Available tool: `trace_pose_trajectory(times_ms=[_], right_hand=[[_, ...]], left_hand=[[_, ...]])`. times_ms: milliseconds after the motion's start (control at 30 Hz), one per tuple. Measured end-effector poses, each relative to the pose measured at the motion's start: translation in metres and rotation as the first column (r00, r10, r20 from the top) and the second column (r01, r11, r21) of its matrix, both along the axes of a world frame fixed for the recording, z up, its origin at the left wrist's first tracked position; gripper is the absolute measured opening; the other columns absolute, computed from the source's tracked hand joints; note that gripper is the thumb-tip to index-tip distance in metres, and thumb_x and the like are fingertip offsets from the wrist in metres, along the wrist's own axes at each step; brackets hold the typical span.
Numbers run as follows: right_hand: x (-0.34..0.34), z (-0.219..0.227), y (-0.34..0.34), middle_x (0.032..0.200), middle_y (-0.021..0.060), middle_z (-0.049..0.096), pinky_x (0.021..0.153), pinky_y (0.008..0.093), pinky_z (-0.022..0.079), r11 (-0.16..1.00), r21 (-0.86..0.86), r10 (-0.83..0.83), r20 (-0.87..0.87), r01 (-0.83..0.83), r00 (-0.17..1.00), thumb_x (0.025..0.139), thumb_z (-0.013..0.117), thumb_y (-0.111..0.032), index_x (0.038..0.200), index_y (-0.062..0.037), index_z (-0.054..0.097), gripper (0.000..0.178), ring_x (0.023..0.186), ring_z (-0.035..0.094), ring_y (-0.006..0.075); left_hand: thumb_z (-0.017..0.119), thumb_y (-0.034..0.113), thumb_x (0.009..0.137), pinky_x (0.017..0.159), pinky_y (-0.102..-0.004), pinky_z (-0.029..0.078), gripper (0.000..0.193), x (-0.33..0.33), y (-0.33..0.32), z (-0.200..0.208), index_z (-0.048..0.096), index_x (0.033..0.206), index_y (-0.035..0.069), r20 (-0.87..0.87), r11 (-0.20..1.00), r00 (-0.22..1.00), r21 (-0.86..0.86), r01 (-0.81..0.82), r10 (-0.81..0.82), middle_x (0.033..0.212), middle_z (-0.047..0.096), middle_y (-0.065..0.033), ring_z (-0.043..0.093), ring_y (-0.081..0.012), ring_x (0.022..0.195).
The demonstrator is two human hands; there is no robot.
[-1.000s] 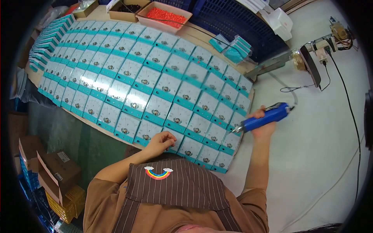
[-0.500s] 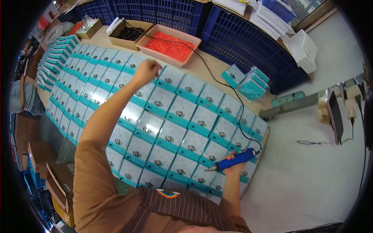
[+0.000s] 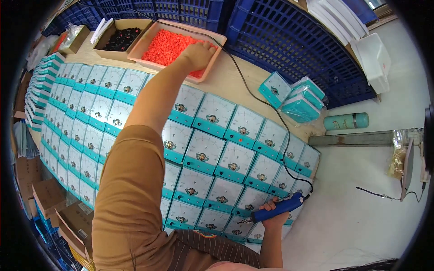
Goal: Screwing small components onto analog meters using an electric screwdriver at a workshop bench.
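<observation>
Left hand (image 3: 199, 55) is now reaching among red plastic pieces (image 3: 165, 45), 12 o'clock; finger closure unclear. Right fingers (image 3: 269, 206) are clamping blue cylindrical power screwdriver (image 3: 282, 207).

- Analog meters (image 3: 204, 143), ctr: white faces, teal lower strips, blk. knobs
- Elec. screwdriver (image 3: 281, 207), lower rt.: blue body; its cord (image 3: 247, 86) blk.
- Small plastic pcs. (image 3: 165, 47), top ctr.: bright red-orange, in peachy-pink tray (image 3: 151, 64)
- Cardboard box (image 3: 108, 54), upper L: brown, w/ mostly blk. bits (image 3: 121, 39)
- Crates (image 3: 275, 40), top: dk. blue
- Bottle (image 3: 346, 121), rt.: teal
- Sleeve (image 3: 131, 189), lower L of ctr.: plain brown
- Apron (image 3: 208, 244), bottom: dk. brown, pale pinstripes
</observation>
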State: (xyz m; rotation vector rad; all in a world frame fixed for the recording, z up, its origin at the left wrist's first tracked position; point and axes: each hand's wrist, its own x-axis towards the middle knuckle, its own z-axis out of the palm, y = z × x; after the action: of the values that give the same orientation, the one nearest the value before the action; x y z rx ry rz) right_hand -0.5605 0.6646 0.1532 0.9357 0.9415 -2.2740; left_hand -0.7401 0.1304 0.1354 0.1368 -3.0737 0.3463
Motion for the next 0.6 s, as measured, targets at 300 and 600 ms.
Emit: trace_pose_trajectory(times_ms=[300, 600], right_hand=[[-0.001, 0.001, -0.006, 0.060, 0.0029, 0.044, 0.067, 0.0399, 0.040, 0.999, -0.024, 0.041, 0.015, -0.040, 0.999, 0.085, 0.030, -0.045, 0.085, -0.0060, 0.054, 0.045, 0.057, 0.043, 0.0199], [0.003, 0.002, 0.002, 0.062, 0.0012, 0.045, 0.068, 0.0384, 0.041, 0.997, -0.037, 0.061, -0.062, -0.064, 0.996, 0.087, 0.030, -0.043, 0.087, -0.0065, 0.053, 0.043, 0.059, 0.045, 0.0188]], left_hand=[[0.042, 0.022, 0.086, 0.059, -0.0356, 0.048, 0.028, 0.018, -0.073, -0.006, 0.058, 0.091, 0.000, -0.137, 0.467, 0.878, 0.878, -0.107, 0.458, 0.088, 0.065, -0.0191, 0.064, -0.0260, 0.072], [0.040, 0.020, 0.091, 0.036, -0.0170, 0.026, 0.023, 0.061, -0.072, 0.031, 0.048, 0.088, -0.001, 0.072, -0.894, 0.936, 0.329, 0.304, 0.345, 0.085, 0.054, -0.0128, 0.043, -0.0105, 0.056]])
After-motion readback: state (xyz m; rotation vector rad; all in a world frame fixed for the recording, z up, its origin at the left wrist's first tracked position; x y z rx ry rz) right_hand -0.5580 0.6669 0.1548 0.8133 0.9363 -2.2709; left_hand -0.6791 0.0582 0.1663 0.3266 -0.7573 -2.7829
